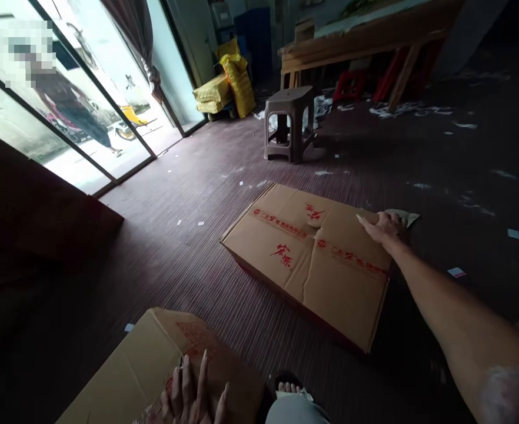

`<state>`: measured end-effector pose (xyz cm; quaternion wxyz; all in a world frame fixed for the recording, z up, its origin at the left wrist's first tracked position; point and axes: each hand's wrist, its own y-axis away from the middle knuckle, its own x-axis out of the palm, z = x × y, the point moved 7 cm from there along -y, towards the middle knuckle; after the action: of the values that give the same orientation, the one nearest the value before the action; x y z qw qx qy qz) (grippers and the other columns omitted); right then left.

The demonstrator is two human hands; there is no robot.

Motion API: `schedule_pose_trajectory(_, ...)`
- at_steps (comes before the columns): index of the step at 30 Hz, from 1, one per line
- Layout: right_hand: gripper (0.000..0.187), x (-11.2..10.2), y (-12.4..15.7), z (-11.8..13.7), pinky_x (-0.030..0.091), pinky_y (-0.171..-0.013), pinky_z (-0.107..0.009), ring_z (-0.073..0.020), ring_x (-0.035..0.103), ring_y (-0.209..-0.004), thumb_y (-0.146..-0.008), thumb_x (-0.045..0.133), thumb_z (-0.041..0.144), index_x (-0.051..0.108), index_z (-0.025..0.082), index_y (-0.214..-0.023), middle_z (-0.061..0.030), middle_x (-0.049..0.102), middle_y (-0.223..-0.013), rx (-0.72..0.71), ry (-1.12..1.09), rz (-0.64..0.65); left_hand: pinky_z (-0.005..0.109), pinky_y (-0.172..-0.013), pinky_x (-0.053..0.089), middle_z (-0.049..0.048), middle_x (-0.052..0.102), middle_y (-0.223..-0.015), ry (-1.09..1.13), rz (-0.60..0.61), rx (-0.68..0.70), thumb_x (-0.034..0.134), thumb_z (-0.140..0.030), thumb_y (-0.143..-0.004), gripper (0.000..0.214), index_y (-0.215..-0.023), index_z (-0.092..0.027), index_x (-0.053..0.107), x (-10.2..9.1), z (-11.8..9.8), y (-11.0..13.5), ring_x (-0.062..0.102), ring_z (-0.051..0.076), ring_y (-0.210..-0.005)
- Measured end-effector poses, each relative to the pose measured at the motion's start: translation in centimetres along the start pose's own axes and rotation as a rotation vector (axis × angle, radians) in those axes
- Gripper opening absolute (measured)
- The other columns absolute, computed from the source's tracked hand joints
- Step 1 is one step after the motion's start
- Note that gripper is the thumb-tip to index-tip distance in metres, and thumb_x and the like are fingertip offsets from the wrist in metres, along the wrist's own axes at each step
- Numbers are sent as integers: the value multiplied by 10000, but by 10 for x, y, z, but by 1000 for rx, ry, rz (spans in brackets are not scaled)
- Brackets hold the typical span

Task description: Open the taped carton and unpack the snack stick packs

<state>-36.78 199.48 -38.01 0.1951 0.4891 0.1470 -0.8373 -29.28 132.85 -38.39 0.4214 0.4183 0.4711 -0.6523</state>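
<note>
A sealed cardboard box [259,259] with red printing lies flat on the floor ahead of me. At its far right edge is my right hand [385,228], its thumb stretched over the top and its other fingers bent at the rim. Just beyond those fingers shows a pale flat piece [405,217]; whether it touches the hand I cannot tell. A second cardboard box [140,359] stands close at the lower left. Across its printed side my left hand [193,391] rests with fingers spread, holding nothing.
A grey plastic stool [289,123] stands beyond the box. Yellow sacks [224,91] are by the glass door, and a wooden table [352,50] stands at the back. Paper scraps litter the floor. My foot [290,386] is between the boxes; a person [65,88] is outside.
</note>
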Motion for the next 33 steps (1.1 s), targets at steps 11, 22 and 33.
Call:
schedule_pose_trajectory(11, 564, -25, 143, -13, 315, -966, -455, -321, 430, -1142, -799, 553, 541, 598, 151, -1204, -183, 564, -1186, 241, -158, -160, 646, -1125, 161, 133, 65, -1612, 315, -193, 50, 399, -467, -919, 730, -1540, -277, 65, -24, -5, 2, 114, 366, -1458)
schedule_pose_trajectory(22, 905, 5, 378, 0, 386, -975, -615, -430, 444, -1229, -715, 464, 744, 398, 177, -1417, -226, 454, -1348, 176, -398, 345, 573, -1168, 100, 205, 256, -1543, 301, -169, -38, 359, -459, -929, 598, -1411, -119, 458, -19, 6, 9, 117, 313, -1462)
schedule_pose_trajectory(33, 925, 40, 305, 82, 173, -1192, -462, -274, 204, -1437, -817, 338, 715, 239, 89, -1490, -168, 243, -1544, -325, -634, 235, 583, -1152, 143, 208, 248, -1540, 268, -171, 3, 425, -494, -904, 605, -1404, -158, 480, -23, 3, 8, 156, 340, -1446)
